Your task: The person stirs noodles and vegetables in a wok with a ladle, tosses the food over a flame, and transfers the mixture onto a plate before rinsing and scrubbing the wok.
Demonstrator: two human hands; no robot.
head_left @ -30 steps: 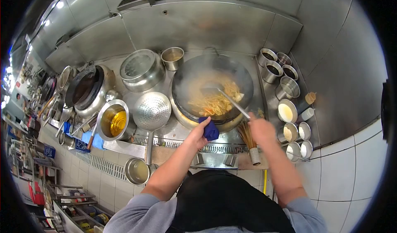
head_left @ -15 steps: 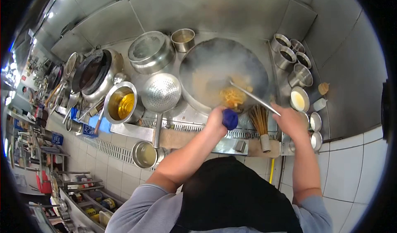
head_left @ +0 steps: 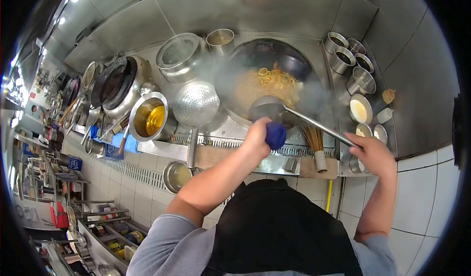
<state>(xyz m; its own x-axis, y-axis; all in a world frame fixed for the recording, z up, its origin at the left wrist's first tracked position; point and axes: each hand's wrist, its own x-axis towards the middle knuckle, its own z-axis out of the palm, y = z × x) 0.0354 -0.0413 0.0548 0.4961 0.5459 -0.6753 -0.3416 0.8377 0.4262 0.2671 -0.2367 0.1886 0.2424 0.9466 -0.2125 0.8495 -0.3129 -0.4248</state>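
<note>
Head view: the left hand [head_left: 257, 138] has its fingers clenched around a bunched dark-blue cloth [head_left: 275, 135] at the near side of a round black metal wok [head_left: 300, 62]. The right hand [head_left: 375, 154] grasps a long-handled steel ladle [head_left: 319, 125]. Yellow-brown noodles [head_left: 279, 82] in the wok look soft, slippery; the wok, heavy and stiff, best held through cloth at its near rim. One wok, one ladle, one cloth.

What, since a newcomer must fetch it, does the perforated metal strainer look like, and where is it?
Find the big dark wok amid the steam. Just left of it, before the steel pot of yellow liquid, lies the strainer, its long handle pointing toward the stove's front edge. Its round, shallow bowl is dotted with small holes, unlike the solid metal of that pot.
</note>
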